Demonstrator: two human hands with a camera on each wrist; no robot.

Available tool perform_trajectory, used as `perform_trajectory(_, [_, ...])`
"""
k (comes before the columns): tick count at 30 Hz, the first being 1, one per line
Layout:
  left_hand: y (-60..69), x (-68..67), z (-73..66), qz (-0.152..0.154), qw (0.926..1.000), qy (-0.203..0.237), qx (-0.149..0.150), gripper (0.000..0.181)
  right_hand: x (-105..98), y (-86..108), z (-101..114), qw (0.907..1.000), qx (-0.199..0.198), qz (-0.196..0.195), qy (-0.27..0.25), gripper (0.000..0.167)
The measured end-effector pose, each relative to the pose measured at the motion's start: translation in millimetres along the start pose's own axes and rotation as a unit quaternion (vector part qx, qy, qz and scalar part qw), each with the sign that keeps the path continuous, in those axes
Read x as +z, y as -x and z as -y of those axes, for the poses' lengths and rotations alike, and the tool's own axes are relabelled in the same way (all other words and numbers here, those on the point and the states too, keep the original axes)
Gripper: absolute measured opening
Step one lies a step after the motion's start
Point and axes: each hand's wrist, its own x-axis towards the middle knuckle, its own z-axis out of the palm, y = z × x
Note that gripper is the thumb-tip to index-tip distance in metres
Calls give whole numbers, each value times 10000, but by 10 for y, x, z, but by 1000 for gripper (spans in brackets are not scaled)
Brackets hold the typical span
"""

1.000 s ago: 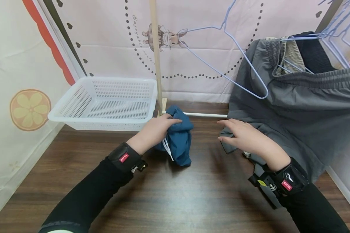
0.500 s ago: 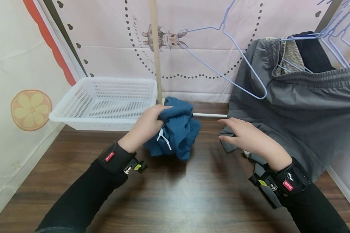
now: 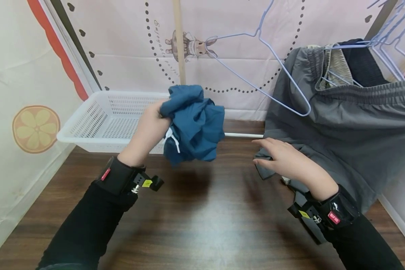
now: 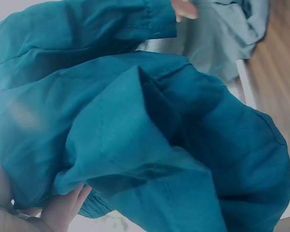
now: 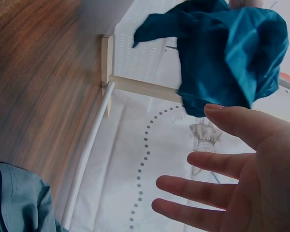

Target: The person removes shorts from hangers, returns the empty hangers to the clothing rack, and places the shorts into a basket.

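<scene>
A bunched pair of blue shorts (image 3: 195,123) with a white drawstring hangs above the table, gripped at its left side by my left hand (image 3: 150,123). The cloth fills most of the left wrist view, and fingers (image 4: 65,208) show at its lower left edge. My right hand (image 3: 285,159) hovers with spread, relaxed fingers and holds nothing, beside grey shorts (image 3: 364,135) hanging at the right. In the right wrist view the blue shorts (image 5: 232,53) appear beyond the thumb. An unused pale blue hanger (image 3: 276,56) hangs between and above the hands.
A white plastic basket (image 3: 87,142) stands at the back left, partly behind the left hand and blue shorts. A wooden post (image 3: 179,45) rises behind them, and a white rod (image 3: 244,135) runs low along the back. More hangers (image 3: 388,41) cluster at the upper right.
My left hand has lifted the blue shorts off the table and carried them up and left, in front of the basket's right end. My right hand has stayed in place.
</scene>
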Motion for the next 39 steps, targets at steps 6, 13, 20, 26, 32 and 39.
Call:
perform_trajectory(6, [-73, -195, -102, -852, 9963, 65, -72, 22, 10, 0, -4, 10000, -72, -37, 25, 61])
perform_trajectory(13, [-118, -435, -70, -1656, 9860, 23, -180, 27, 28, -2, -21, 9999, -126, -65, 26, 63])
perform_trajectory(20, [-227, -604, 56, -2197, 9731, 567, -407, 29, 21, 3, -5, 9999, -163, -25, 7, 62])
perform_trajectory(26, [-351, -709, 95, -2567, 9540, 1370, -717, 25, 38, -15, -16, 9998, -179, -46, 4, 62])
perform_trajectory(32, [-428, -750, 139, -2657, 9448, 1779, -712, 21, 62, -29, -41, 9999, -123, 3, 26, 64])
perform_trajectory(39, [-433, -666, 401, -2502, 9571, 1269, -719, 26, 76, -47, -41, 9999, -87, 40, 32, 62])
